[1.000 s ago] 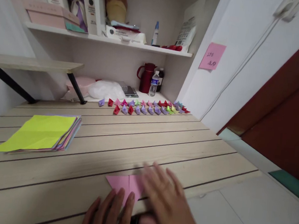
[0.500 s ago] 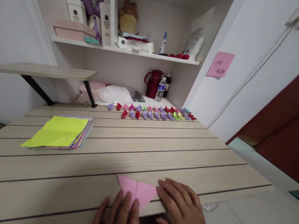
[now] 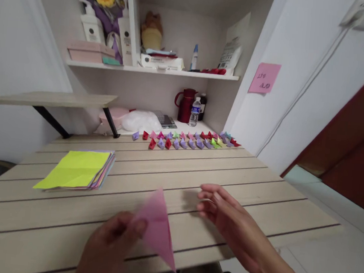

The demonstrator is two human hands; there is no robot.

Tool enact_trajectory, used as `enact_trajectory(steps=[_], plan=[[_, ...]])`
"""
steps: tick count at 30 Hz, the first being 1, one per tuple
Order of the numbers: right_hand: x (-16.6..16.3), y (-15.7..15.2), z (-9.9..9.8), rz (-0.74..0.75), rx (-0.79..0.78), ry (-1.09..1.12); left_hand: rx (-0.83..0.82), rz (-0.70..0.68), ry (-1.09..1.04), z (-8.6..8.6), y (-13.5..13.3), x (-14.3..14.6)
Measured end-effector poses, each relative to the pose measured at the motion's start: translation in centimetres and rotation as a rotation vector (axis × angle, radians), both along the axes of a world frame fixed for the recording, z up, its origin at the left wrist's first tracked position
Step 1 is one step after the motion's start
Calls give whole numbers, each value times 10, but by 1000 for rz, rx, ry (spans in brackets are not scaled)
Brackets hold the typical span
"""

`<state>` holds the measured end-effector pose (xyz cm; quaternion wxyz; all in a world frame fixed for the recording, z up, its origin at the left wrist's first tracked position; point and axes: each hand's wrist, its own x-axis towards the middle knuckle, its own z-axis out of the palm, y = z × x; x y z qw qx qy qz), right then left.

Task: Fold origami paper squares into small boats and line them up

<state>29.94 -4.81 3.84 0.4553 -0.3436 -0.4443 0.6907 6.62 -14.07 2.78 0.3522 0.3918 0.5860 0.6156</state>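
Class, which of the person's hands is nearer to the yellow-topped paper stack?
Left. The left hand holds pink paper in front of the paper stack, slightly rightward; the right hand is farther right.

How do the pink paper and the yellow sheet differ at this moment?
The pink paper is folded into a rough triangle; the yellow sheet is spread open. The left hand holds the pink paper tilted up, while the yellow sheet lies on a paper stack. Both are coloured paper.
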Motion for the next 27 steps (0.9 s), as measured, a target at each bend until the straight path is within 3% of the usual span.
enact_trajectory(steps=[2, 4, 7, 12, 17, 27], plan=[[-28, 31, 17, 80, -91, 69, -105, -200, -554, 14, 38, -10], [-56, 60, 24, 87, -139, 88, -125, -242, -642, 20, 74, -15], [-89, 87, 15, 133, -175, 115, -127, -273, -689, 17, 103, -14], [-99, 81, -6, 266, -187, 227, -160, -416, -744, 7, 95, -5], [-91, 62, 5, 338, -71, 339, -146, -457, -773, 7, 89, -4], [-86, 61, 13, 460, 81, 378, -105, -563, -759, 10, 88, -1]])
